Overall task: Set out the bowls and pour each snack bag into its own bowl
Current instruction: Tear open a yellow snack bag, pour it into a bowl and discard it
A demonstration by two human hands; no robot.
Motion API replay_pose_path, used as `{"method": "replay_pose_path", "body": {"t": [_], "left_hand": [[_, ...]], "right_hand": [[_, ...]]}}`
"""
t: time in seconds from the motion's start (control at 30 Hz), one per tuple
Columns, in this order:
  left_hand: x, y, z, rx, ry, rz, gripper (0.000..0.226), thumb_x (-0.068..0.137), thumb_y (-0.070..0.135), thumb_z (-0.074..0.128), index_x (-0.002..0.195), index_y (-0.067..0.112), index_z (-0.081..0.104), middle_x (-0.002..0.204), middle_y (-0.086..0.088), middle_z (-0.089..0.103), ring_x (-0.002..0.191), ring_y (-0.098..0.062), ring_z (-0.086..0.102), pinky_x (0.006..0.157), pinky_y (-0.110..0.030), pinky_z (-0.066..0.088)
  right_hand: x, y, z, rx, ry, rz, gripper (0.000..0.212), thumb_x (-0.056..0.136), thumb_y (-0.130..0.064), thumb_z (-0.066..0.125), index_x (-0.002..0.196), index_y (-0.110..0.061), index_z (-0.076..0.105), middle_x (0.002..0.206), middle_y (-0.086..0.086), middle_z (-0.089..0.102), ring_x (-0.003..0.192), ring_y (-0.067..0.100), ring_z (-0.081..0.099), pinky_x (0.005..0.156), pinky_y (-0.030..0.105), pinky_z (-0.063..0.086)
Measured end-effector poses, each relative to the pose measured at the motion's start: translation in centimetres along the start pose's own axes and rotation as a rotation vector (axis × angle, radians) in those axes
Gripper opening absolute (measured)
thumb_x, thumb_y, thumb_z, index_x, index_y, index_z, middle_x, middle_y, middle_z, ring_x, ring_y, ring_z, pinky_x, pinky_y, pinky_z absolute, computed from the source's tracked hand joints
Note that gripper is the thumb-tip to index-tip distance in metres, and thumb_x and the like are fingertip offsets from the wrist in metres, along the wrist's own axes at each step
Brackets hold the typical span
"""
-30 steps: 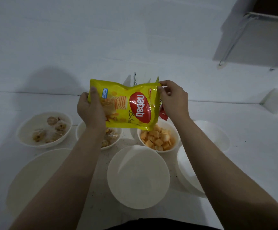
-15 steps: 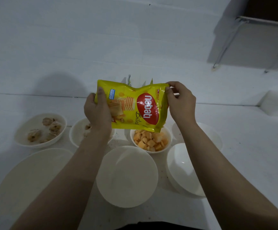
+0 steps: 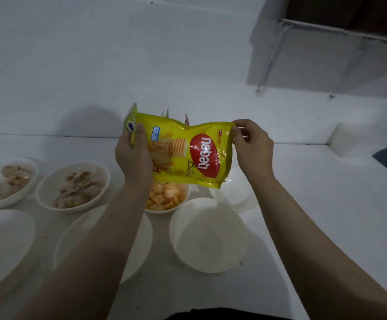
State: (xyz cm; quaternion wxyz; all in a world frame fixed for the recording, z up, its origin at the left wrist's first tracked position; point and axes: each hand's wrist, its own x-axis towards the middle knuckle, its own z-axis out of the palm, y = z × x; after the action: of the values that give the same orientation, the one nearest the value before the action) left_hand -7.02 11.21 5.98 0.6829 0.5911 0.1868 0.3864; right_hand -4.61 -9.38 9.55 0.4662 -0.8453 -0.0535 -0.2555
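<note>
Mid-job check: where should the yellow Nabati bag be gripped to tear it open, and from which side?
Probably keep the left hand wrapped round the yellow bag's bulging body and pinch the flat sealed edge with the right hand, coming in from the right. The bag lies sideways, so that thin seam faces right and gives a tearing edge.

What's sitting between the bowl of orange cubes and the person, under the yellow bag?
In the head view, two empty white bowls: one partly hidden by the left forearm, one right of it, nearer than the orange-cube bowl.

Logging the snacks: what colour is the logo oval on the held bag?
Red with white lettering, on the yellow foil snack bag; head view.
</note>
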Motion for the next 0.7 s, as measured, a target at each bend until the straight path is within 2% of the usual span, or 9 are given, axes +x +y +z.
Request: {"method": "replay_pose_path", "body": {"t": [0.07,0.1,0.17,0.33,0.4,0.47,0.5,0.6,0.7], "left_hand": [[-0.9,-0.3,1.3,0.011,-0.012,0.007,0.033,0.097,0.037,0.055,0.071,0.016,0.055,0.065,0.007,0.053,0.055,0.001,0.05,0.055,-0.022,0.043],[-1.2,-0.6,1.9,0.022,-0.01,0.018,0.036,0.095,0.042,0.055,0.068,0.017,0.054,0.066,0.004,0.054,0.06,-0.007,0.052,0.057,-0.029,0.044],[-1.9,-1.1,2.8,0.068,-0.001,0.05,0.045,0.092,0.049,0.054,0.068,0.01,0.051,0.069,-0.003,0.053,0.065,-0.015,0.05,0.061,-0.037,0.046],[-4.6,-1.5,4.0,0.124,0.024,0.138,0.04,0.096,0.043,0.054,0.076,0.007,0.055,0.076,-0.009,0.058,0.07,-0.014,0.053,0.06,-0.024,0.045],[-5.1,-1.6,4.1,0.147,0.041,0.154,0.041,0.095,0.046,0.054,0.078,0.009,0.057,0.082,-0.014,0.062,0.074,-0.015,0.056,0.065,-0.028,0.048],[-5.2,-1.5,4.2,0.182,0.054,0.168,0.039,0.093,0.05,0.053,0.071,0.018,0.054,0.08,-0.011,0.062,0.074,-0.016,0.055,0.067,-0.034,0.048],[-5.4,-1.2,4.5,0.199,0.053,0.175,0.039,0.093,0.049,0.053,0.067,0.021,0.051,0.074,-0.007,0.059,0.07,-0.014,0.053,0.065,-0.032,0.046],[-5.6,-0.5,5.4,0.255,0.036,0.231,0.045,0.095,0.045,0.053,0.063,0.016,0.042,0.061,0.002,0.043,0.06,-0.011,0.04,0.056,-0.027,0.035],[-5.3,-0.3,6.2,0.319,0.007,0.309,0.053,0.093,0.047,0.053,0.068,0.001,0.045,0.065,-0.021,0.046,0.063,-0.021,0.04,0.057,-0.036,0.034]], "right_hand": [[0.6,1.5,-1.3,0.006,-0.012,0.014,0.018,0.099,-0.021,0.053,0.107,-0.018,0.069,0.089,-0.013,0.066,0.082,0.006,0.064,0.068,0.003,0.042],[0.9,2.2,-1.9,0.011,-0.015,0.021,0.018,0.098,-0.021,0.053,0.106,-0.018,0.069,0.09,-0.011,0.068,0.084,0.009,0.065,0.071,0.009,0.045],[1.4,3.6,-2.8,0.021,-0.027,0.032,0.018,0.098,-0.021,0.053,0.106,-0.017,0.07,0.09,-0.009,0.068,0.086,0.012,0.067,0.075,0.016,0.047],[1.4,6.6,-3.8,0.062,-0.088,0.05,0.018,0.098,-0.022,0.054,0.105,-0.018,0.07,0.088,-0.008,0.069,0.086,0.012,0.067,0.071,0.009,0.043],[1.2,7.4,-4.0,0.086,-0.108,0.066,0.019,0.098,-0.024,0.053,0.105,-0.017,0.07,0.09,-0.006,0.071,0.087,0.013,0.068,0.072,0.011,0.044],[1.3,8.0,-4.0,0.11,-0.124,0.072,0.018,0.098,-0.025,0.053,0.102,-0.018,0.07,0.09,-0.007,0.071,0.087,0.014,0.068,0.072,0.014,0.046],[1.4,8.2,-4.1,0.125,-0.123,0.076,0.018,0.098,-0.025,0.053,0.1,-0.019,0.07,0.089,-0.007,0.071,0.086,0.014,0.069,0.072,0.015,0.047],[1.7,9.2,-4.1,0.167,-0.127,0.107,0.016,0.097,-0.026,0.053,0.09,-0.025,0.068,0.085,-0.007,0.071,0.081,0.016,0.07,0.077,0.028,0.054],[1.7,10.5,-4.0,0.173,-0.187,0.157,0.017,0.096,-0.026,0.054,0.084,-0.03,0.065,0.083,-0.004,0.071,0.074,0.019,0.071,0.082,0.038,0.055]]}}
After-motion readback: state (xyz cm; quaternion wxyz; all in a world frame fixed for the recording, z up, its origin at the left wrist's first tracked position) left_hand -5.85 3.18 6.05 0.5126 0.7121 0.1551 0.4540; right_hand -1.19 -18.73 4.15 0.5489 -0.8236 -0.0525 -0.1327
